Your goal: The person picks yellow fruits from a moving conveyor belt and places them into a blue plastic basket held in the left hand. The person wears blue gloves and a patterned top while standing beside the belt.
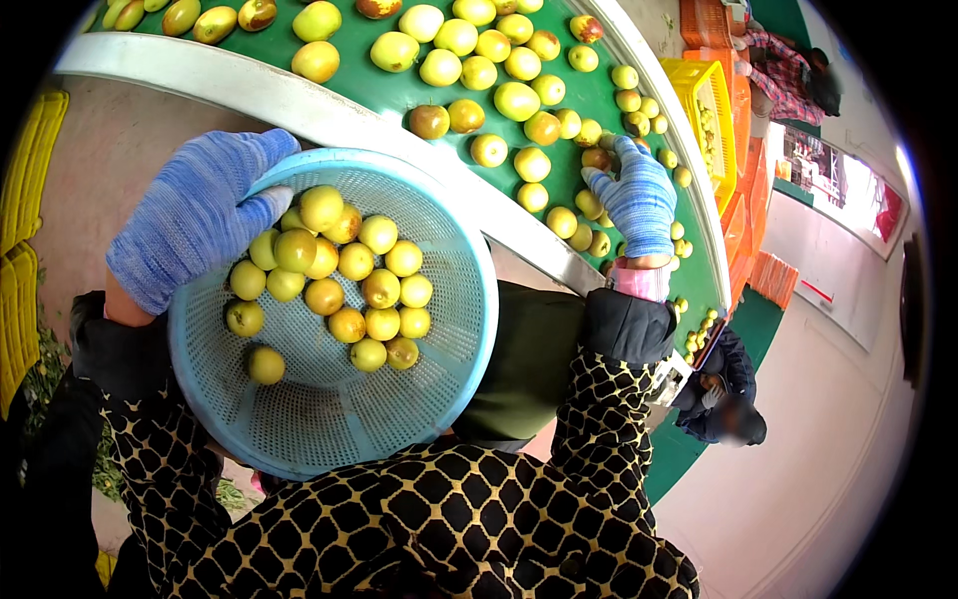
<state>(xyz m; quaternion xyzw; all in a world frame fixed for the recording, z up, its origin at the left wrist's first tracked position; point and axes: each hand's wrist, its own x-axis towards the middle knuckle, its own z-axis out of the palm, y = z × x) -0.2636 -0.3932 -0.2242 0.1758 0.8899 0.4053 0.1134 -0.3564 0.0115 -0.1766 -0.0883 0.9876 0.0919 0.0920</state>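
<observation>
My left hand (198, 213), in a blue knitted glove, grips the rim of a round light-blue plastic basket (314, 419) in front of my body. Inside it lie several yellow-green jujube-like fruits (355, 262), some with brown patches. My right hand (636, 196), gloved alike, reaches over a green conveyor belt (359, 82) strewn with more of these fruits. A brownish fruit (596, 159) sits between its thumb and fingers; whether they grip it is unclear, and the palm is hidden.
A white metal rail (352, 120) borders the belt beside the basket. Yellow crates (26, 299) stand at left. Past the belt are a yellow crate (727, 135) with fruit and orange crates (737, 247). Two other people (786, 78) are at the right, one higher and one lower (722, 385).
</observation>
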